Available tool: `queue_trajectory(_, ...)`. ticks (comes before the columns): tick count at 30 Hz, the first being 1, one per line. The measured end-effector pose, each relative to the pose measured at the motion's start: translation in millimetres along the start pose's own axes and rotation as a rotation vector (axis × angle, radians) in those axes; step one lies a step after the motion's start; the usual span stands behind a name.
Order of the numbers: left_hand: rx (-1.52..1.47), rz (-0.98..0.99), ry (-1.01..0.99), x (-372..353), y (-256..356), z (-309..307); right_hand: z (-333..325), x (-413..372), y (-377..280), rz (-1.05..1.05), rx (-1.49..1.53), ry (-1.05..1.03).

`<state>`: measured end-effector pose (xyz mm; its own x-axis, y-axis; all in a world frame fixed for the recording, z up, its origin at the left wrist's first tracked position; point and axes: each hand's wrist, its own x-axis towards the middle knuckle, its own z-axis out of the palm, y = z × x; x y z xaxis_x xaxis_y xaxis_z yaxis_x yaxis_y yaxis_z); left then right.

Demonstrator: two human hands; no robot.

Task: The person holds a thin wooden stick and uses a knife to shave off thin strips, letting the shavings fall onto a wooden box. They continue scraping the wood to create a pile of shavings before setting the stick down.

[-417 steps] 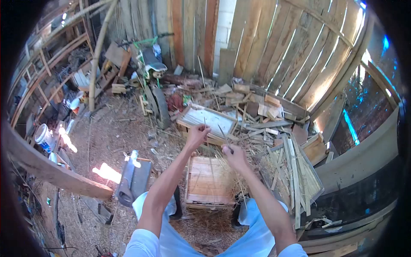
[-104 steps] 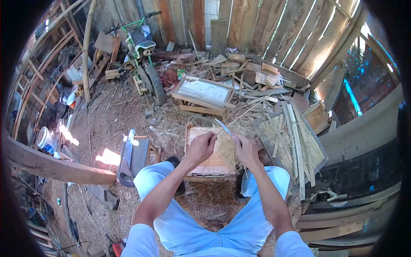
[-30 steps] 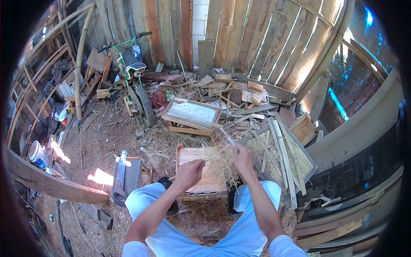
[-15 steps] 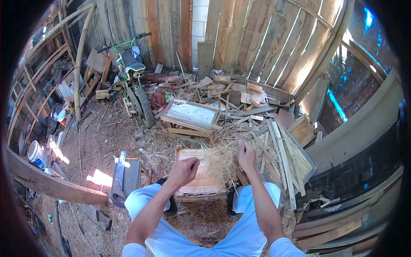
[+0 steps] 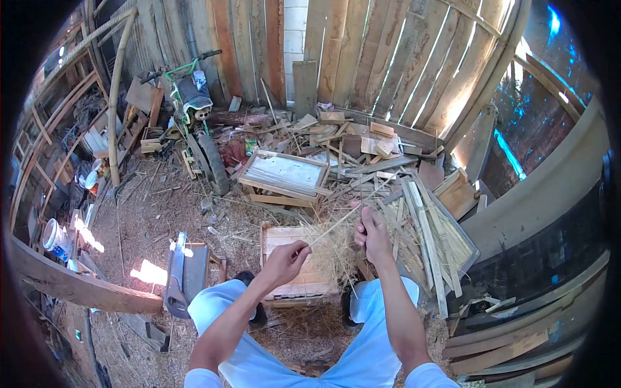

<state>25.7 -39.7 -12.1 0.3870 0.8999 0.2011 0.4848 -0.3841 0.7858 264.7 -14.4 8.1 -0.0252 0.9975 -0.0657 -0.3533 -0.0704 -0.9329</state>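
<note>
My left hand is closed, with thumb and fingers pinching the near end of a thin pale wooden strip. The strip slants up and right, passing close by my right hand. My right hand is closed too, on a slim dark tool that looks like a narrow blade; its handle is hidden in the fist. Below both hands stands a low wooden box or stool with a slatted top. A tangle of fine pale shavings covers its right side, under my right hand.
A handsaw lies on a small dark stand at left. Ahead are a framed tray, scrap wood and a small motorbike. Long strips lie on a panel at right. A thick beam crosses the left.
My left hand has shifted slightly right and down, and its fingers have turned. The strip still slants between the hands. My right hand has tilted, showing more of its fingers.
</note>
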Motion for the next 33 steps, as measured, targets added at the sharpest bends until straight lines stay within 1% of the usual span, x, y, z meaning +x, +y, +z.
queue_trajectory(1,-0.080,-0.039,-0.014,1.7,2.3,0.8,3.0,-1.2,-0.3,0.001,0.003,-0.004)
queue_trajectory(2,-0.161,-0.079,-0.028,2.8,4.0,2.1,6.4,-2.8,-0.1,0.015,-0.035,-0.052)
queue_trajectory(3,-0.161,-0.084,-0.027,3.8,2.6,5.8,9.2,-4.4,0.6,0.030,-0.074,-0.099)
queue_trajectory(5,-0.310,-0.087,0.029,6.1,-2.6,16.0,14.2,-5.4,3.5,0.061,-0.096,-0.128)
queue_trajectory(9,-0.377,-0.103,0.016,8.8,1.6,21.3,19.5,-8.3,2.9,0.094,-0.173,-0.225)
queue_trajectory(11,-0.401,-0.192,-0.070,9.1,5.6,18.6,18.1,-8.6,4.6,0.089,-0.203,-0.235)
queue_trajectory(16,-0.486,-0.162,-0.048,7.9,-1.5,21.9,24.5,-10.9,5.2,0.063,-0.265,-0.221)
queue_trajectory(18,-0.504,-0.157,-0.047,8.1,-2.8,21.3,25.0,-10.4,6.4,0.083,-0.303,-0.210)
queue_trajectory(22,-0.535,-0.210,-0.051,9.6,-0.9,18.9,23.0,-8.3,10.3,0.071,-0.320,-0.196)
queue_trajectory(24,-0.536,-0.223,-0.051,9.0,-3.2,19.1,18.9,-3.8,24.0,-0.178,-0.699,-0.125)
queue_trajectory(25,-0.561,-0.219,-0.033,9.1,-6.8,20.9,18.2,-6.5,27.3,-0.176,-0.698,-0.123)
queue_trajectory(27,-0.585,-0.209,-0.012,10.1,-5.3,19.9,22.8,-9.8,29.5,-0.515,-0.897,-0.152)
queue_trajectory(29,-0.748,-0.261,0.012,8.5,4.3,16.0,29.6,-18.2,26.6,-0.516,-0.927,-0.173)
queue_trajectory(30,-0.747,-0.258,0.012,8.5,8.0,13.3,32.6,-20.3,25.1,-0.512,-0.956,-0.191)
queue_trajectory(31,-0.748,-0.312,0.010,8.1,11.3,11.7,33.5,-19.5,25.4,-0.513,-0.957,-0.189)
queue_trajectory(32,-0.748,-0.367,0.007,7.9,12.6,11.5,33.6,-18.4,26.4,-0.552,-0.977,-0.180)
queue_trajectory(33,-0.749,-0.369,0.002,9.2,8.7,14.1,34.4,-18.3,26.1,-0.588,-0.996,-0.171)
